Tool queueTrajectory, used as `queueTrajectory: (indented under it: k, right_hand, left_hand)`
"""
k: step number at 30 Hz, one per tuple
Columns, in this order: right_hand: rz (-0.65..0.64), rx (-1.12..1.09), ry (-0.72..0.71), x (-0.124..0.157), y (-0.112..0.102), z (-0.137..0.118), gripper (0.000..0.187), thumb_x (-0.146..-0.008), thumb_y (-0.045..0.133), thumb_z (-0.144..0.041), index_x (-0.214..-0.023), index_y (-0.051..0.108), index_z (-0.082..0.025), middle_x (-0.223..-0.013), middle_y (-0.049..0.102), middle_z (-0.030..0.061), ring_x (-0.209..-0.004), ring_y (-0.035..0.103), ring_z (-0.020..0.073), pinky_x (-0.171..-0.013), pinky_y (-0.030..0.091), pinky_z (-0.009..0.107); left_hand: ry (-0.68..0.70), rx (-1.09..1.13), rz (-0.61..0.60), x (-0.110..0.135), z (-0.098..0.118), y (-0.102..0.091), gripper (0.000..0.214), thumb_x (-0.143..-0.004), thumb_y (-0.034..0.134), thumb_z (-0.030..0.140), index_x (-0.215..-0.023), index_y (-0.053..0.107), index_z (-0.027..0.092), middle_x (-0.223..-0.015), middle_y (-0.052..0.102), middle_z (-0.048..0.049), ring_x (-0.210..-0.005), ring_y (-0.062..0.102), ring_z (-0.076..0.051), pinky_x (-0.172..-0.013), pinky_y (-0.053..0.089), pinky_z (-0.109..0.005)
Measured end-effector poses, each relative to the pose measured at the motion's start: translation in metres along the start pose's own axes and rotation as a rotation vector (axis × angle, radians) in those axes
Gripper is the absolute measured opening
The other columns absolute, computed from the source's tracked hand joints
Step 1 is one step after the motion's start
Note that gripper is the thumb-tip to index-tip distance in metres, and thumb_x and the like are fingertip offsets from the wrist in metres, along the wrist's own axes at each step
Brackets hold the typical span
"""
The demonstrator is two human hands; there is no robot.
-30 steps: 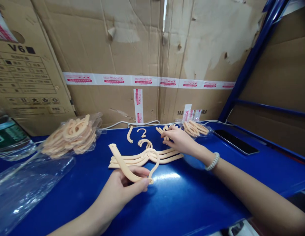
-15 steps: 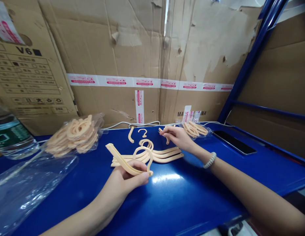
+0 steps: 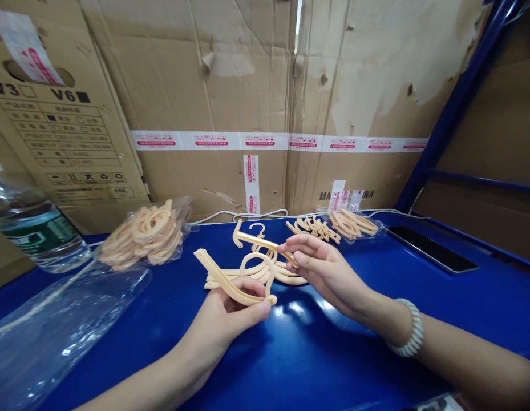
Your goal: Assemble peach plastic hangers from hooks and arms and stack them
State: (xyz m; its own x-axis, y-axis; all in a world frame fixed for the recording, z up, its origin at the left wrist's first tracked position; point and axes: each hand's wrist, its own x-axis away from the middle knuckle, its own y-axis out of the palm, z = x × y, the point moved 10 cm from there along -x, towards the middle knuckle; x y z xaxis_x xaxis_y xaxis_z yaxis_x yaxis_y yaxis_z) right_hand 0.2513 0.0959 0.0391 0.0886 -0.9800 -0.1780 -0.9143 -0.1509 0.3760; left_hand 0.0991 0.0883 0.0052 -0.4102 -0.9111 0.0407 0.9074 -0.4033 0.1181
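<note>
My left hand (image 3: 224, 319) is closed on a partly assembled clothes hanger (image 3: 222, 282), a beige plastic arm joined at one end to a curved hook. Between the thumb and fingers of my right hand (image 3: 327, 271) is a separate hanger arm (image 3: 258, 240), angled toward the left above the table. Behind both hands lies a stack of hangers (image 3: 286, 277), partly covered by what I hold. A loose hanger arm (image 3: 237, 235) and a loose hook (image 3: 259, 230) rest beyond it. More small beige pieces (image 3: 318, 228) lie in a heap behind my right hand.
Plastic bags of beige parts sit at left (image 3: 151, 231) and back right (image 3: 352, 222). A water bottle (image 3: 40, 237) and a clear plastic bag (image 3: 68, 325) are at left. A phone (image 3: 431, 249) lies at right. Cardboard (image 3: 205, 91) and a blue post (image 3: 457, 97) bound the blue table (image 3: 333, 354).
My right hand has come back from the heap toward my left hand, bringing a hanger arm. The left hand keeps its hold on the joined arm and hook. The view has shifted slightly left.
</note>
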Motion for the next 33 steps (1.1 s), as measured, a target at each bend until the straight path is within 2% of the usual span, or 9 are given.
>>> queueTrajectory:
  k: [3,5,9,11,17,21,26,29,33]
  right_hand:
    - [0.103,-0.077,0.023,0.003,-0.007,0.008,0.06,-0.066,0.079,-0.011,-0.118,0.057,-0.03,-0.11,0.06,0.0003,-0.085,0.062,0.0115,-0.088,0.048,0.032]
    - [0.072,-0.134,0.076,0.004,-0.001,0.016,0.069,-0.063,0.081,-0.009,-0.123,0.055,-0.029,-0.105,0.06,0.0005,-0.086,0.062,0.0127,-0.091,0.048,0.035]
    - [-0.108,-0.156,0.171,0.007,0.019,0.031,0.04,-0.067,0.081,-0.015,-0.103,0.064,-0.017,-0.092,0.066,0.0027,-0.085,0.063,0.0136,-0.092,0.047,0.033]
    - [-0.131,-0.121,0.179,0.008,0.021,0.034,0.032,-0.069,0.082,-0.018,-0.096,0.066,-0.016,-0.092,0.068,0.0033,-0.085,0.063,0.0132,-0.087,0.048,0.03]
    - [-0.193,0.005,0.163,0.009,0.025,0.032,0.032,-0.07,0.082,-0.023,-0.097,0.067,-0.014,-0.083,0.07,0.0027,-0.071,0.062,0.0104,-0.066,0.048,0.023]
    - [-0.266,-0.002,0.178,0.011,0.033,0.031,0.028,-0.073,0.08,-0.023,-0.096,0.069,-0.014,-0.08,0.071,0.0025,-0.067,0.063,0.0095,-0.066,0.049,0.023]
    - [-0.247,0.018,0.179,0.01,0.029,0.03,0.029,-0.072,0.081,-0.025,-0.097,0.069,-0.013,-0.08,0.072,0.0027,-0.067,0.064,0.0094,-0.067,0.049,0.022]
    - [-0.263,0.023,0.17,0.01,0.03,0.029,0.028,-0.073,0.081,-0.026,-0.095,0.069,-0.013,-0.079,0.072,0.0028,-0.068,0.065,0.0101,-0.068,0.051,0.023]
    - [-0.265,0.04,0.153,0.01,0.031,0.029,0.027,-0.07,0.083,-0.027,-0.089,0.069,-0.013,-0.076,0.072,0.0021,-0.067,0.066,0.0113,-0.069,0.052,0.024]
  left_hand:
    - [0.0,0.013,-0.022,-0.003,-0.004,-0.001,0.024,-0.066,0.085,0.026,-0.079,0.067,0.017,-0.075,0.066,0.0013,-0.07,0.055,-0.011,-0.067,0.043,-0.02]
    - [0.009,0.029,-0.028,-0.005,-0.005,-0.002,0.024,-0.066,0.085,0.026,-0.079,0.067,0.017,-0.075,0.066,0.0015,-0.07,0.054,-0.01,-0.067,0.043,-0.019]
    - [0.003,0.055,-0.026,-0.006,-0.003,-0.001,0.025,-0.065,0.085,0.025,-0.078,0.067,0.017,-0.074,0.064,0.002,-0.068,0.053,-0.01,-0.065,0.043,-0.019]
    - [0.011,0.044,-0.024,-0.006,-0.001,-0.001,0.023,-0.066,0.085,0.025,-0.078,0.067,0.018,-0.075,0.063,0.0022,-0.069,0.053,-0.01,-0.065,0.042,-0.018]
    - [0.108,-0.017,-0.106,-0.003,0.008,0.009,0.016,-0.068,0.082,0.022,-0.075,0.067,0.02,-0.081,0.066,0.0009,-0.078,0.06,-0.014,-0.072,0.047,-0.021]
    - [0.139,0.01,-0.107,-0.001,0.013,0.013,0.014,-0.07,0.08,0.021,-0.075,0.067,0.021,-0.085,0.067,0.0007,-0.089,0.064,-0.018,-0.084,0.048,-0.027]
    - [0.12,-0.002,-0.058,0.0,0.013,0.009,0.016,-0.067,0.081,0.023,-0.074,0.068,0.02,-0.085,0.069,-0.0012,-0.089,0.065,-0.021,-0.088,0.049,-0.033]
    - [0.107,-0.022,-0.023,0.0,0.012,0.007,0.016,-0.065,0.082,0.025,-0.072,0.069,0.02,-0.084,0.07,-0.0023,-0.085,0.065,-0.022,-0.085,0.05,-0.033]
    - [0.152,-0.077,0.055,0.001,0.014,0.002,0.016,-0.062,0.082,0.025,-0.068,0.068,0.02,-0.075,0.066,0.0004,-0.074,0.063,-0.018,-0.07,0.05,-0.026]
